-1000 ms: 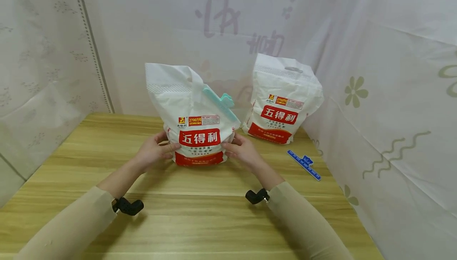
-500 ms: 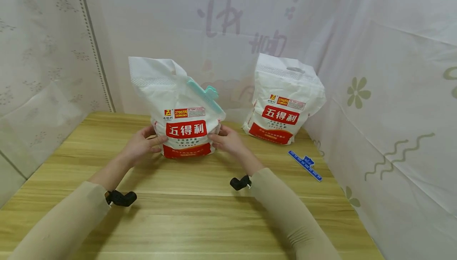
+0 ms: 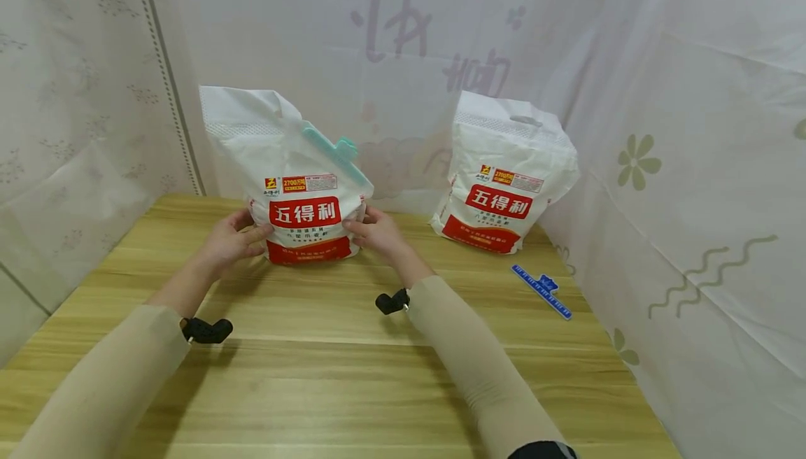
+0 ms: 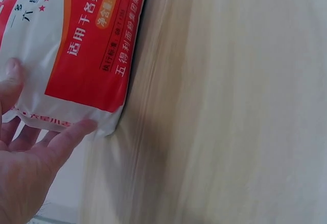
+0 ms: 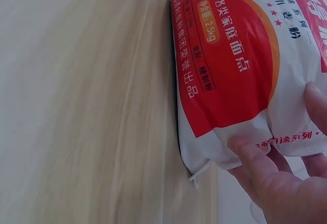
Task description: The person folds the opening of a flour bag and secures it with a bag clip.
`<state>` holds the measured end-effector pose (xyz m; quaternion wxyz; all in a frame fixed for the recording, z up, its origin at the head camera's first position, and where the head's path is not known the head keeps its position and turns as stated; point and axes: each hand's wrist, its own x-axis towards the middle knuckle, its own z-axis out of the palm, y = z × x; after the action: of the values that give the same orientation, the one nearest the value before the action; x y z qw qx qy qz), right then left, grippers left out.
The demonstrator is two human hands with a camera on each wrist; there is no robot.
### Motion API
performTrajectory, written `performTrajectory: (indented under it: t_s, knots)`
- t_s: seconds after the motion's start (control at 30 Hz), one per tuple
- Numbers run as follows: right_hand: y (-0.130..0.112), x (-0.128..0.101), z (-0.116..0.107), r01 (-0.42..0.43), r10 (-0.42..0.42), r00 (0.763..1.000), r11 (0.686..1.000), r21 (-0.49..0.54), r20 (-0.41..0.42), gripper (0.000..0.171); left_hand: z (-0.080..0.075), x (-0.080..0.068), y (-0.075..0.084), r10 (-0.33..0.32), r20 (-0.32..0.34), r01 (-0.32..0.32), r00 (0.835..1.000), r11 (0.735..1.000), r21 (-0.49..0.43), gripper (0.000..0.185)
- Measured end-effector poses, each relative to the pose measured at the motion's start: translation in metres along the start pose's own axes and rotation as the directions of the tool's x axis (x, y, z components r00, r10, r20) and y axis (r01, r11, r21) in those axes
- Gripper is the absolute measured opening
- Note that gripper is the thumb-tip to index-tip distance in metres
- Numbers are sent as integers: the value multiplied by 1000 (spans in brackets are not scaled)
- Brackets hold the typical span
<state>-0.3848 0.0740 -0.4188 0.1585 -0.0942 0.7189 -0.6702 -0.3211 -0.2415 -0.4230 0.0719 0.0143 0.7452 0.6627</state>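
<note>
A white and red flour bag [image 3: 305, 217] stands on the table at centre left in the head view. Its top is folded down on the right side, where a teal sealing clip [image 3: 338, 154] runs along the slanted fold. My left hand [image 3: 228, 242] grips the bag's left side, thumb toward the front. On the opposite side my right hand [image 3: 380, 236] holds it the same way. In the left wrist view, fingers of the left hand [image 4: 36, 168] curl against the bag's lower side. The right wrist view has the right hand [image 5: 286, 183] around the other side.
A second flour bag [image 3: 500, 179] of the same print stands at the back right. Before it lies a blue clip [image 3: 543, 292] with ruler-like marks. Patterned cloth [image 3: 403, 46] hangs behind and beside the wooden table [image 3: 302, 375].
Both hands have moved the clipped flour bag left and back across the table. The second bag and the blue clip have stayed in place.
</note>
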Motion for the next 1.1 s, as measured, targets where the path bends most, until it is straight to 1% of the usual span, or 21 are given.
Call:
performTrajectory:
  t_s: [0.23, 0.33, 0.5, 0.6, 0.73, 0.87, 0.97, 1.1]
  knots:
    - [-1, 19, 18, -3, 4, 1000, 1000, 26, -25, 61, -17, 7, -2, -5, -29, 4, 1000, 1000, -12, 79]
    - [-2, 25, 26, 3, 0, 999, 998, 59, -39, 61, -22, 10, -4, -8, -54, 7, 999, 1000, -14, 78]
    - [-2, 33, 38, 11, -6, 998, 996, 84, -65, 60, -30, 14, -6, -13, -96, 13, 995, 1000, -5, 76]
    - [-2, 36, 43, 16, -8, 996, 996, 90, -93, 60, -33, 16, -6, -20, -106, 20, 994, 1000, -2, 75]
    - [-4, 39, 45, 22, -8, 990, 995, 97, -137, 59, -32, 21, -4, -31, -112, 30, 993, 999, -11, 74]
    - [-6, 41, 48, 15, 4, 987, 993, 118, -158, 59, -31, 25, -3, -38, -131, 34, 991, 999, -32, 73]
    - [-8, 42, 53, 10, 11, 987, 991, 131, -162, 58, -34, 25, -4, -35, -152, 29, 988, 999, -46, 71]
    - [-8, 44, 61, 8, 15, 984, 991, 131, -176, 54, -39, 21, -5, -34, -173, 26, 984, 998, -50, 70]
